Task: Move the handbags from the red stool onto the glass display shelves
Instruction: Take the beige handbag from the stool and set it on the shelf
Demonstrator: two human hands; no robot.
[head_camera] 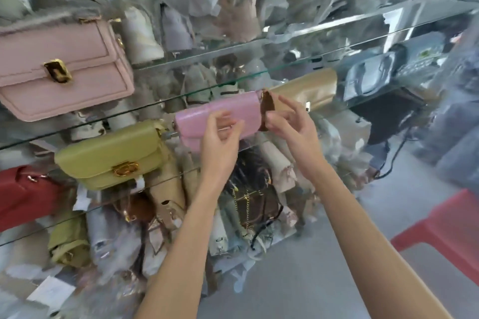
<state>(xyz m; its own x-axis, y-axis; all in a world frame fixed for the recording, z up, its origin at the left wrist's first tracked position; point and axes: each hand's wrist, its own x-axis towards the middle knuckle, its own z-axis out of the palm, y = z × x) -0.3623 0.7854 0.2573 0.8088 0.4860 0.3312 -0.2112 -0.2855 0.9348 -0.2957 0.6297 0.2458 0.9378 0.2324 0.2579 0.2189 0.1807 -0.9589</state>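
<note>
Shelf contents behind the glass are blurred, red plastic stool point(445, 233) cut off at right (corner only); small glossy pink flap handbag point(220, 116) sits on the glass display shelf point(77, 129) btwn left hand point(220, 137) & right hand point(287, 124), both w/ fingers loosely curled just in front of it, grip can't be told.

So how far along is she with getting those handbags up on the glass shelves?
Several bags already sit on the glass shelves: a pale pink bag, a green bag, a tan bag. In hand is the bright pink bag: the left hand and right hand are at its front, seemingly adjusting it. The visible part of the red stool shows no bags, so little may remain.
</note>
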